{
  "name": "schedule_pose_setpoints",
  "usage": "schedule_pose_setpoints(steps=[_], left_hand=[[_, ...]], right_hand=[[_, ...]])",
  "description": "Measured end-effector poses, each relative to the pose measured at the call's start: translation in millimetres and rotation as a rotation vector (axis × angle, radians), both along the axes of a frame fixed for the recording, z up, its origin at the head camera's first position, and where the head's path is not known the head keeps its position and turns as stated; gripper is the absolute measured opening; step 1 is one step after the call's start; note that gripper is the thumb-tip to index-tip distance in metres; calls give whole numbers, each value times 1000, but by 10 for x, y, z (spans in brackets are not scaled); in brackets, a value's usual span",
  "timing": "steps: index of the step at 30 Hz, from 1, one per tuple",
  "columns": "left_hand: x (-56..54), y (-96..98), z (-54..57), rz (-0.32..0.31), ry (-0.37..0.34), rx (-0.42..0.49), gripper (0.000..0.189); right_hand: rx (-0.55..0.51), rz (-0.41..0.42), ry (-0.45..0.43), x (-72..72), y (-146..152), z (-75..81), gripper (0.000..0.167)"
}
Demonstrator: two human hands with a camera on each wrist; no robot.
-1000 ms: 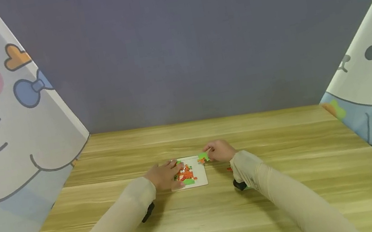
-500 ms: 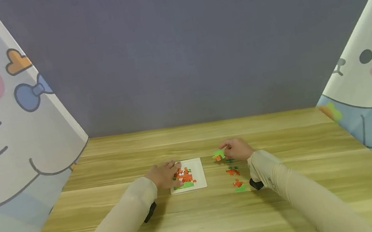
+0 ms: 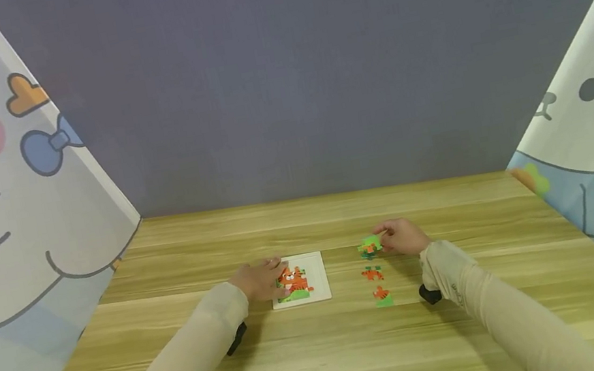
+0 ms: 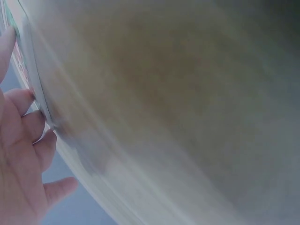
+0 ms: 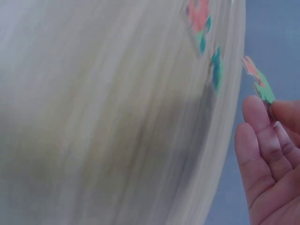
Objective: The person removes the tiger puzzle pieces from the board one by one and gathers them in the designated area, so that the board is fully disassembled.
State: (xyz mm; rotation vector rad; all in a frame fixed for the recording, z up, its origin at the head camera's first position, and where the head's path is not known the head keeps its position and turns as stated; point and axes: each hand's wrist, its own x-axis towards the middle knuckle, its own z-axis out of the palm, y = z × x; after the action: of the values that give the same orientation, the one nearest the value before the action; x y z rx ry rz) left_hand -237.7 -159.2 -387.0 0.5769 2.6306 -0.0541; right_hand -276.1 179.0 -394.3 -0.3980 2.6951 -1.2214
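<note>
A white square puzzle board [image 3: 318,278] lies on the wooden table, with joined jigsaw pieces [image 3: 295,283] showing an orange tiger on green in its left part. My left hand [image 3: 256,281] rests on the board's left side, fingers spread, covering that edge; in the left wrist view its fingertips touch the rim. Between thumb and fingertips, my right hand [image 3: 403,237] pinches a green and orange jigsaw piece [image 5: 265,89], raised off the table. Below it lies a dark green piece [image 5: 217,70], partly overlapped in the head view.
Two more loose pieces, one orange [image 3: 372,274] and one orange and green [image 3: 383,297], lie in a column right of the board. A dark grey wall [image 3: 302,78] stands behind the table [image 3: 329,365]. Cartoon-printed panels [image 3: 39,211] flank both sides.
My right hand has carried the green and orange piece from the board's upper right corner rightward, over the loose pieces, uncovering them. My left hand has stayed on the board.
</note>
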Motion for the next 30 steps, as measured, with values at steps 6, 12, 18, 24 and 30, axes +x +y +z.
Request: schedule_pose_setpoints(steps=[6,12,18,24,30], left_hand=[[-15,2,17,4,-7,15,72],[-13,-14,7,2,-13,21,71],[-27,-19,-16,-13,13,15,71],[-31,-24,-21,-17,16,23,71],[-33,-32,-11,-17,7,37,71]], right_hand=[[-75,-46,-39,-27,121,-59,33],[-118,-68,-53,-57,214,-110,33],[-129,-104,-100,-51,252,-77,35],[-172,-130,-170,-54,288,-54,38],[-210,-163,-251,-48,337,1,42]])
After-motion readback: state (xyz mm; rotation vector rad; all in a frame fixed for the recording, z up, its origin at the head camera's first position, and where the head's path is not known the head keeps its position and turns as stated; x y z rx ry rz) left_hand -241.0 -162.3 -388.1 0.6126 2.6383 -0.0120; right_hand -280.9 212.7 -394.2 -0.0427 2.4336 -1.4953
